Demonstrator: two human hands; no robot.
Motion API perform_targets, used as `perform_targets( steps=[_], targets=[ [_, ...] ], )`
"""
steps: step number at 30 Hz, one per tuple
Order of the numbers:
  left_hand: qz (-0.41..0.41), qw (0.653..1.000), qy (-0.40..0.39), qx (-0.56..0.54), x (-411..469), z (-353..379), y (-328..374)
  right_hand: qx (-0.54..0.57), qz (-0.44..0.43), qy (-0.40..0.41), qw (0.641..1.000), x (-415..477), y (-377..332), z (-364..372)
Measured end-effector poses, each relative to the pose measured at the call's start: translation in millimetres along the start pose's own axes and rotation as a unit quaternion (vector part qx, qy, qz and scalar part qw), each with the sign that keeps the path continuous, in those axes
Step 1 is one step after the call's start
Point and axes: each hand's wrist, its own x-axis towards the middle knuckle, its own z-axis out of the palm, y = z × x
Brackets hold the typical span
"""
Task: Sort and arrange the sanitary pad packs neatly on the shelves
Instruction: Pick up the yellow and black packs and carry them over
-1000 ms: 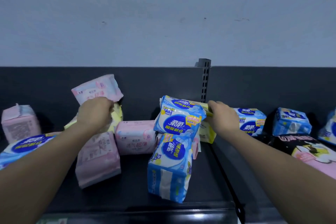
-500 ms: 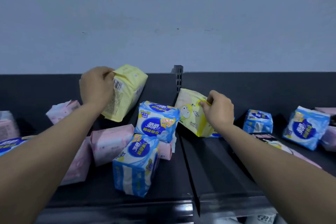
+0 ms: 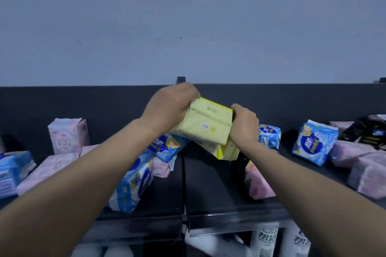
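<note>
Left hand: your left hand grips the upper yellow pack along its left end, fingers curled over the top edge.
Right hand: your right hand clasps the right end of the same pack; the lower yellow pack sits right under it, and you cannot tell whether this hand also carries that one.
Yellow packs: the two are pressed together, upper on lower, both tilted and raised above the shelf, just right of the seam between the two shelf boards.
Blue packs on the left board: one blue pack leans under your left wrist; a second blue pack stands in front of it, partly hidden by your forearm.
Pink packs: an upright pink pack stands near the back panel at left, and a flat pink pack lies in front of it.
Right board: a small blue pack sits just behind your right wrist; a larger blue pack stands well apart to the right, beside a heap of pink packs.
Near your right forearm: a pink-and-black pack lies on the board.
</note>
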Motion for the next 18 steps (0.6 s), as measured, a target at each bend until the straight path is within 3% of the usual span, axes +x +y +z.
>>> perform_targets(
  steps=[6,12,18],
  targets=[
    [-0.053,0.988,-0.142,-0.021,-12.0,7.6,15.3,0.009,0.014,-0.130,0.991,-15.1,21.0,-2.7],
    [-0.142,0.950,-0.270,-0.069,-40.2,11.2,27.1,0.089,0.037,-0.181,0.979,-18.9,25.8,-10.4],
    [-0.196,0.908,-0.369,0.041,-67.0,28.2,34.6,0.045,-0.013,-0.224,0.973,-30.2,24.0,-16.4]
  ],
)
